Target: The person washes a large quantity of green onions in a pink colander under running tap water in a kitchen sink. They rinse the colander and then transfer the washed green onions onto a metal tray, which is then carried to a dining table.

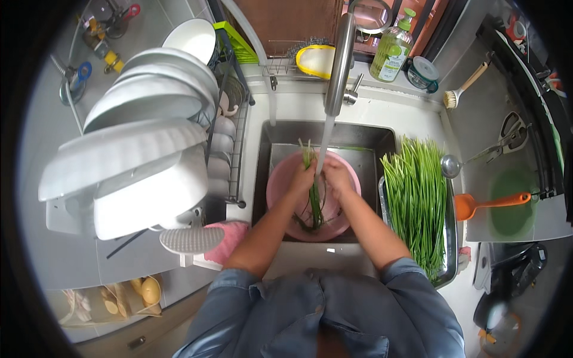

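Note:
My left hand [303,178] is closed around a small bunch of green chives [316,203], whose pale ends stick up above the fist and whose leaves hang into a pink basin [280,201]. Close beside it, my right hand [336,175] has its fingers bent near the water stream; blur hides whether anything is between them. Water [325,143] runs from the steel faucet [340,67] down between both hands. The basin sits inside a steel sink [385,143], with dark strands of leaf in its water. Right of the sink, a large pile of chives [414,201] lies on a metal tray [451,250].
A dish rack [244,152] with stacked white bowls [147,98] crowds the left. Behind the sink stand a soap bottle [391,53] and a lidded cup [423,74]. An orange spatula [492,203], a ladle [452,165] and a brush [465,85] are on the right.

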A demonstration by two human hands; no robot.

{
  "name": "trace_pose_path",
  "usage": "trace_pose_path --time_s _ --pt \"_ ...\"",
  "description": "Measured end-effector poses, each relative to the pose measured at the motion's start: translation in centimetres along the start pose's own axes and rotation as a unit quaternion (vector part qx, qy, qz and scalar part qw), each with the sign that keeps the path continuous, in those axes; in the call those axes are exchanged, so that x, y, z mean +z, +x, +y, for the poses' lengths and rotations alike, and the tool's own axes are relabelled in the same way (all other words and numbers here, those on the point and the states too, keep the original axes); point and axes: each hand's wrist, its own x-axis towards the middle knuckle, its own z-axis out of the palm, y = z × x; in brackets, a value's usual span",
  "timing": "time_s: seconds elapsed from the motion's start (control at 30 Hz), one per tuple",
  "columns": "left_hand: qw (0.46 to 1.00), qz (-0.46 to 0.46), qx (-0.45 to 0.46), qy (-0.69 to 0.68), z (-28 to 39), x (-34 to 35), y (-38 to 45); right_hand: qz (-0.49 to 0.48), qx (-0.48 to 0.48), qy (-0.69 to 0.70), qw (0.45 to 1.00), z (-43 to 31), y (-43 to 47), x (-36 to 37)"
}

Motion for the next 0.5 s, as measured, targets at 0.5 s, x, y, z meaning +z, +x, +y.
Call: trace_pose_path --time_s 0.5 --pt "0.951 -0.107 0.137 0.255 0.5 1.7 -0.1 0.017 0.052 0.021 0.998 -0.1 -2.6 1.1"
